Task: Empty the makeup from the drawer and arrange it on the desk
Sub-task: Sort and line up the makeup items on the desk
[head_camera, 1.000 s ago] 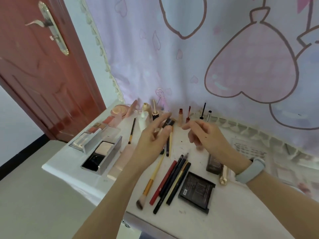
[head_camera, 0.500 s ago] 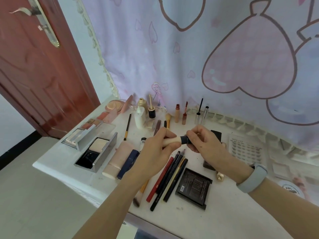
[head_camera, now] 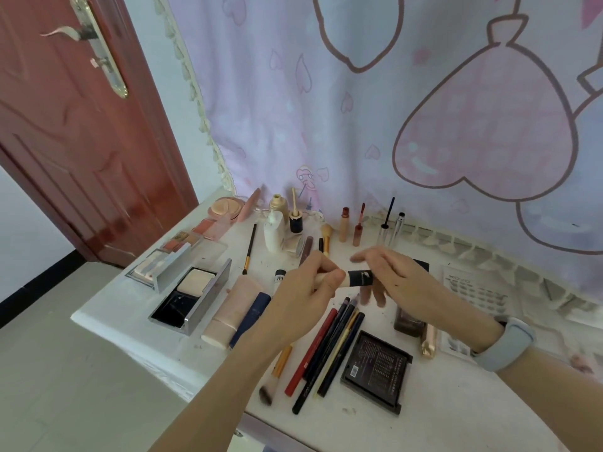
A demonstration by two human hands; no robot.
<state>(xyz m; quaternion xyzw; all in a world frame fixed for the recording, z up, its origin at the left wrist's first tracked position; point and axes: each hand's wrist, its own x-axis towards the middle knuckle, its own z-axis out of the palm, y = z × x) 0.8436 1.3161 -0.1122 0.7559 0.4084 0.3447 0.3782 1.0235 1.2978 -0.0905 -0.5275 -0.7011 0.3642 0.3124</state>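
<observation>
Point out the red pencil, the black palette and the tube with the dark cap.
red pencil (head_camera: pixel 310 352), head view, mid shaft.
black palette (head_camera: pixel 375 373), head view, lid centre.
tube (head_camera: pixel 360 278), head view, dark cap.

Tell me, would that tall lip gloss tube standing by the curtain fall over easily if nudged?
Probably. The lip gloss tube stands upright on a narrow base, so a nudge could tip it. It looks round, so it might then roll toward the mascara wand beside it. It seems small and probably light.

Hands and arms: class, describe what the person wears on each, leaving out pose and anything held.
Both forearms are bare, with no sleeves in view. The right hand's wrist carries a pale blue-grey smooth wristband. The left hand and its wrist show no ring, band or glove.
</observation>
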